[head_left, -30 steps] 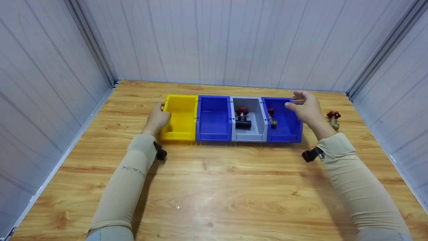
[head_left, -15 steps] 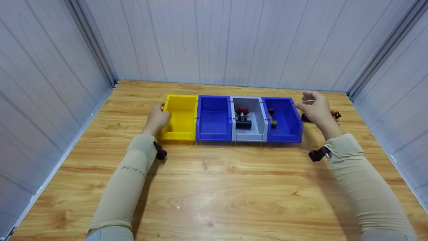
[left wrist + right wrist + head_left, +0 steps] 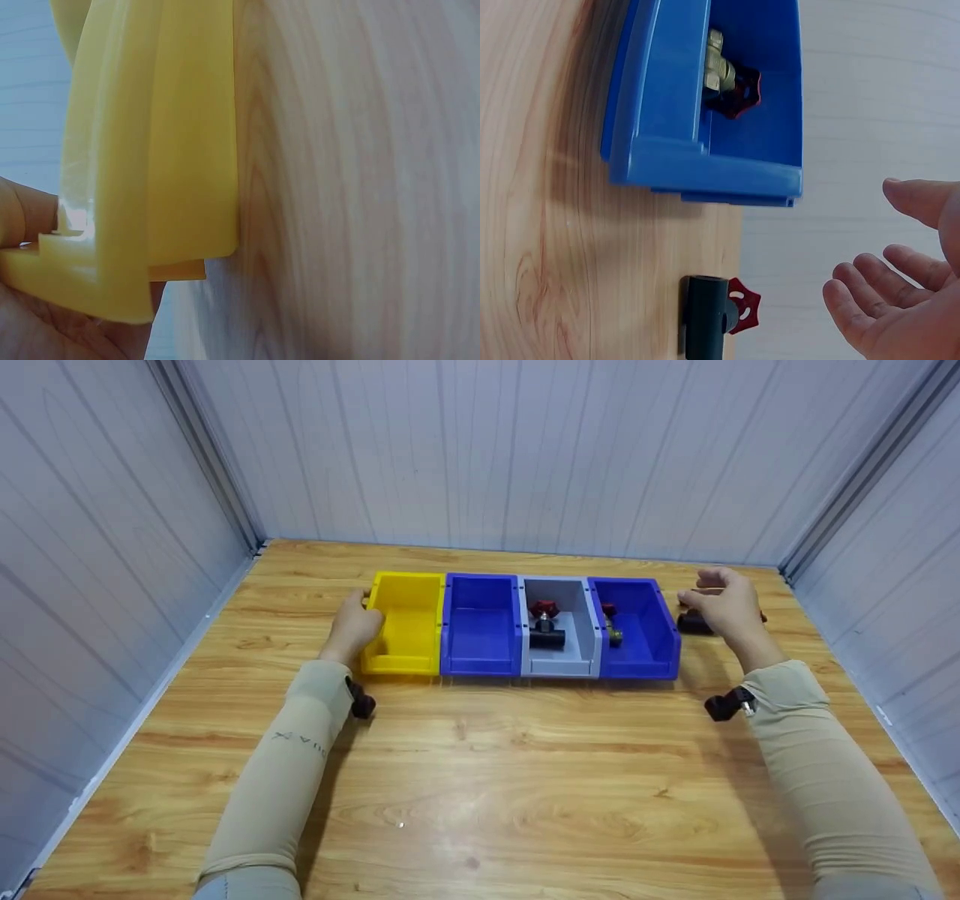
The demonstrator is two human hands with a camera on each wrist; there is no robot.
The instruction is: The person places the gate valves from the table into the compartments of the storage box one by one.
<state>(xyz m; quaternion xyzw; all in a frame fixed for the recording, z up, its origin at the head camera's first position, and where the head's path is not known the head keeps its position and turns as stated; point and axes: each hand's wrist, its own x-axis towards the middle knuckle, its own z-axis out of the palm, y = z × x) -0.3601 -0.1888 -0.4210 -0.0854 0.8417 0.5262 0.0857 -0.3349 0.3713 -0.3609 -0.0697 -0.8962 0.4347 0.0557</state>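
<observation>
My left hand [image 3: 351,624] grips the left wall of the yellow bin [image 3: 405,619]; the left wrist view shows the fingers around its rim [image 3: 112,247]. My right hand [image 3: 731,607] hovers to the right of the bins, fingers loosely bent and holding nothing. Beside and below it a black tee-shaped valve [image 3: 705,319] with a red handwheel [image 3: 744,306] lies on the table. A brass valve [image 3: 718,67] with a red handwheel sits in the right blue bin [image 3: 757,135]. Another black valve [image 3: 547,637] lies in the grey bin [image 3: 562,667].
The second blue bin [image 3: 480,622] stands between the yellow and grey ones, all side by side in one row. Behind the row rises a pale panel wall [image 3: 480,457]. Wooden tabletop [image 3: 480,780] stretches in front. My right hand mostly covers what lies behind it.
My right hand has moved right, from the right blue bin's edge to above the black valve, now covering the brass valve seen on the table earlier. My left hand stays put.
</observation>
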